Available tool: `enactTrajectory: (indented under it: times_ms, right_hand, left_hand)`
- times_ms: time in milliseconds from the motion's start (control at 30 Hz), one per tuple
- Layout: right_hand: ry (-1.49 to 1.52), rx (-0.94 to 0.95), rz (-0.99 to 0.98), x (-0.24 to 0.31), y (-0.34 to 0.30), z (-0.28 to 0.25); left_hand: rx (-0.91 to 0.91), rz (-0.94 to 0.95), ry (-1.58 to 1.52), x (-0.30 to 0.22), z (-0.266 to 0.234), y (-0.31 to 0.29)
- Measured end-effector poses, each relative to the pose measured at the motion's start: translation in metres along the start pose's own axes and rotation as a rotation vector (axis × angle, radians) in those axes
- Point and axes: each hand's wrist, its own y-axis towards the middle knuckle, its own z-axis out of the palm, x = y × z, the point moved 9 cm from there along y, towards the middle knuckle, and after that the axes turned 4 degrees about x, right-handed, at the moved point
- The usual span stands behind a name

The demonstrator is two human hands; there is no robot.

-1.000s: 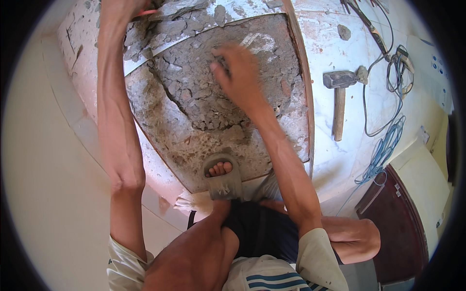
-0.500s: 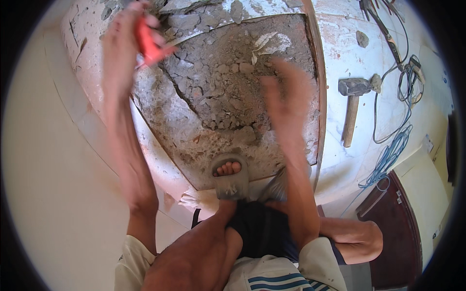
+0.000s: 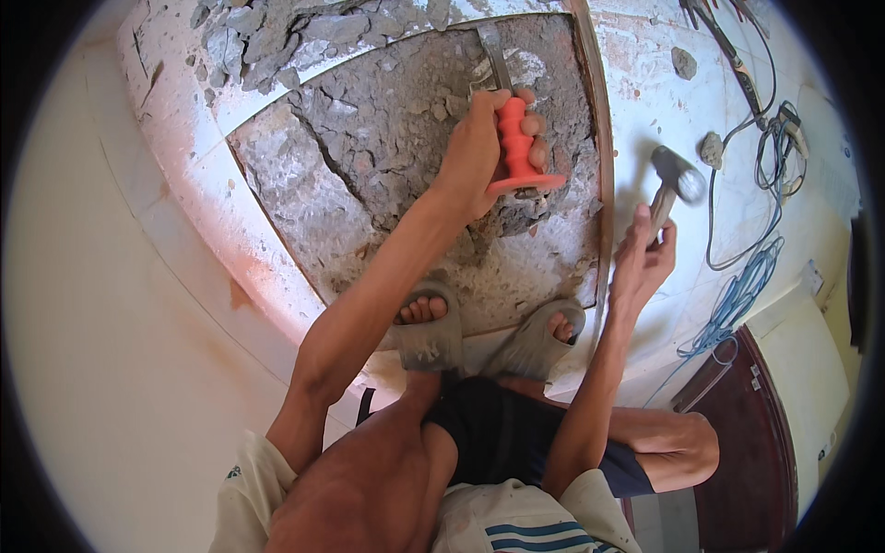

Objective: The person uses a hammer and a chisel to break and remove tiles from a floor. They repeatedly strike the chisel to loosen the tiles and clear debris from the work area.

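My left hand (image 3: 481,147) is closed round the red ribbed grip of a chisel (image 3: 517,138). The chisel's steel blade points away from me, and its tip lies by the far edge of a broken patch of concrete (image 3: 359,166). A round red guard sits at the near end of the grip. In my right hand (image 3: 643,258) is a hammer (image 3: 676,178), held by its wooden handle with the steel head up. It is over the white tiles, to the right of the patch and apart from the chisel.
Broken rubble (image 3: 258,41) is heaped at the far left. A wooden strip (image 3: 601,138) edges the patch on the right. Two loose lumps, a black cable (image 3: 714,221), a coil of blue wire (image 3: 747,286) and pliers-like tools lie on the right. My sandals (image 3: 429,341) stand at the near edge.
My left hand has brought the chisel from the far left to the patch's right side. My right hand has moved right and picked the hammer up off the tiles.
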Motion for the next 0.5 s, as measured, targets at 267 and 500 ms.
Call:
enactTrajectory:
  times_ms: [267,500]
  right_hand:
    - [0.453,0.05,0.098,0.025,-0.09,0.037]
    - [0.601,0.128,-0.249,0.036,-0.124,0.044]
  left_hand:
    - [0.007,0.032,-0.05,0.004,0.009,0.009]
    - [0.105,0.074,-0.304,-0.001,0.027,0.012]
